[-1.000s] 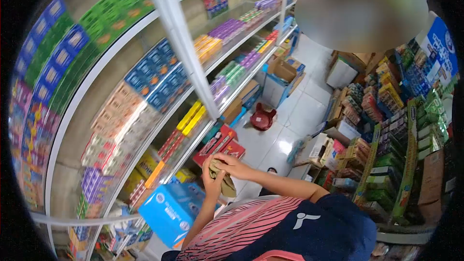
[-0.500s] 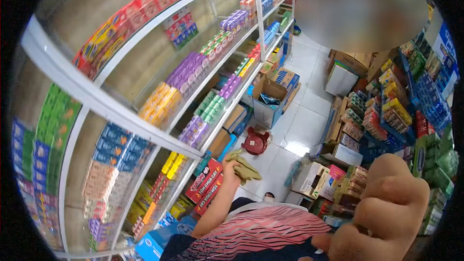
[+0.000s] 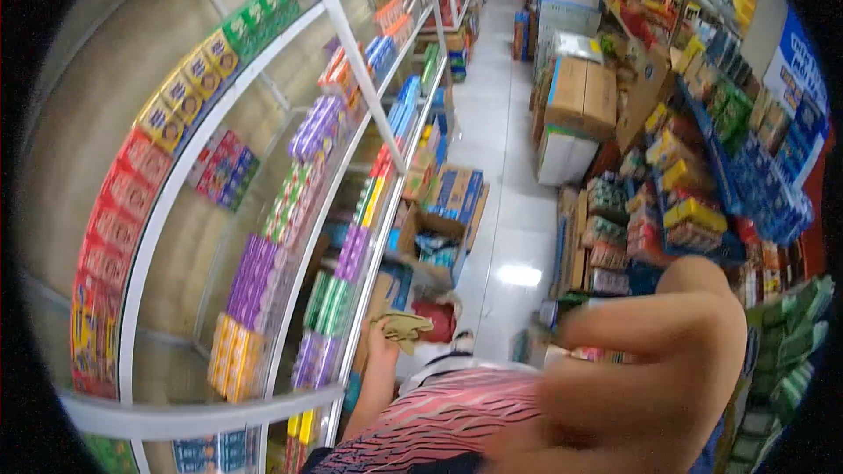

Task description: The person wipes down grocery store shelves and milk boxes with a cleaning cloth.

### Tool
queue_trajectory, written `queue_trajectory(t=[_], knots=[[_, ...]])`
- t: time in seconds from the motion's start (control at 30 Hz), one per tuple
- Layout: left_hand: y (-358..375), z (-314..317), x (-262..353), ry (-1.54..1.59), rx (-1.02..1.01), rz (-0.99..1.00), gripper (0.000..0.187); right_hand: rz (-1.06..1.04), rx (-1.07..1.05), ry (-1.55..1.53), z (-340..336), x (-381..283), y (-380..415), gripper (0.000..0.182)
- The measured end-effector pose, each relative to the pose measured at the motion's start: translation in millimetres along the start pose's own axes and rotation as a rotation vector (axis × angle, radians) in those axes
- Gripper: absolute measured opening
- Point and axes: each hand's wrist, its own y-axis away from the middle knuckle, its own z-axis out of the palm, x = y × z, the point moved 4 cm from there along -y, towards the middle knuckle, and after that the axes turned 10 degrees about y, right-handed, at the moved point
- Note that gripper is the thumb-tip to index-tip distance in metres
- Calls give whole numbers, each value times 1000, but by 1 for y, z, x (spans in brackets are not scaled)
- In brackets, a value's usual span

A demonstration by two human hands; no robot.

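My left hand [image 3: 383, 344] is low in the head view and grips an olive-green cloth [image 3: 404, 327], held out beside the white shelf edge. My right hand [image 3: 654, 369] is raised close to the camera, large and blurred, fingers curled into a loose fist with nothing visible in it. A pink striped shirt [image 3: 439, 426] fills the bottom of the view.
White shelves [image 3: 158, 237] with rows of colourful boxed goods run along the left. An open carton [image 3: 443, 211] and a red stool [image 3: 436, 320] stand on the tiled aisle floor [image 3: 514, 211]. Stacked cardboard boxes [image 3: 580, 101] and packed racks line the right side.
The view has swung further down the aisle. My right hand left the cloth and rose up close to the camera. My left hand keeps the cloth, now lower near the shelf.
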Motion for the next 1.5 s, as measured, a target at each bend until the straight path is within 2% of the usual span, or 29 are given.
queue_trajectory(t=[0.07, 0.13, 0.17, 0.23, 0.27, 0.4, 0.47, 0.53, 0.6, 0.63, 0.67, 0.7, 0.77, 0.8, 0.87, 0.93, 1.0, 1.03, 1.07, 1.13, 1.17, 1.2, 1.27, 1.3, 1.33, 1.4, 1.43, 1.47, 1.5], knots=[[52, 147, 21, -186, 101, 328, 50, 106, -43, 25, -11, 25, 8, 10], [8, 182, 21, -213, 21, 344, 52, 366, -168, -23, -22, 46, 25, 16], [-11, 196, 14, -251, -42, 348, 54, 342, -135, 64, -17, 56, 50, 21], [-37, 242, 0, -267, -84, 177, 54, 293, -263, 112, -2, 92, 82, 26], [-57, 256, -11, -297, -138, 137, 52, 265, -413, 71, 4, 118, 90, 26], [-104, 330, -74, -398, -134, 25, 52, 810, -635, -140, 84, 196, 207, 22], [-119, 381, -116, -389, -242, -144, 52, 1025, -557, -251, 137, 234, 277, 32], [-135, 430, -156, -426, -308, -175, 50, 1057, -320, -244, 191, 267, 337, 48], [-147, 492, -188, -362, -350, -156, 48, 1221, -289, -364, 245, 295, 396, 61], [-148, 526, -196, -382, -441, -149, 40, 1401, -266, -482, 258, 311, 416, 58], [-167, 546, -205, -368, -446, -134, 40, 1576, -243, -603, 263, 331, 430, 55], [-187, 563, -210, -549, -522, 40, 35, 1637, -191, -526, 259, 352, 442, 44], [-212, 608, -207, -818, -683, 416, 28, 1650, -117, -509, 260, 390, 478, 41], [-225, 626, -204, -817, -666, 429, 28, 1687, -37, -487, 260, 411, 498, 39], [-253, 645, -196, -725, -617, 331, 27, 1796, 38, -561, 262, 449, 522, 33], [-285, 654, -188, -786, -585, 380, 28, 1815, 40, -617, 268, 486, 532, 33], [-314, 661, -186, -892, -564, 370, 30, 1690, -121, -508, 276, 529, 524, 34], [-332, 661, -190, -850, -559, 243, 37, 1639, -118, -592, 292, 549, 525, 36], [-346, 667, -192, -854, -544, 249, 37, 1635, -121, -610, 304, 570, 517, 36], [-368, 689, -202, -902, -607, 479, 46, 1517, -163, -736, 325, 607, 496, 35], [-388, 695, -205, -918, -607, 516, 55, 1490, -255, -795, 346, 624, 502, 39], [-407, 704, -203, -908, -611, 524, 55, 1456, -253, -802, 357, 642, 499, 39], [-451, 731, -203, -1074, -719, 351, 50, 1361, -228, -860, 375, 687, 486, 40], [-478, 738, -203, -1054, -667, 181, 38, 1417, -214, -930, 378, 708, 485, 39], [-490, 753, -195, -1046, -666, 181, 38, 1416, -223, -928, 383, 726, 486, 39], [-522, 795, -182, -917, -660, 72, 25, 1477, -211, -907, 392, 778, 493, 33], [-536, 817, -176, -882, -740, 281, 19, 1497, -161, -875, 396, 799, 494, 29], [-553, 832, -172, -884, -737, 283, 19, 1496, -161, -879, 402, 819, 497, 29], [-569, 843, -171, -1017, -721, 252, 20, 1531, -197, -864, 407, 836, 506, 29]])
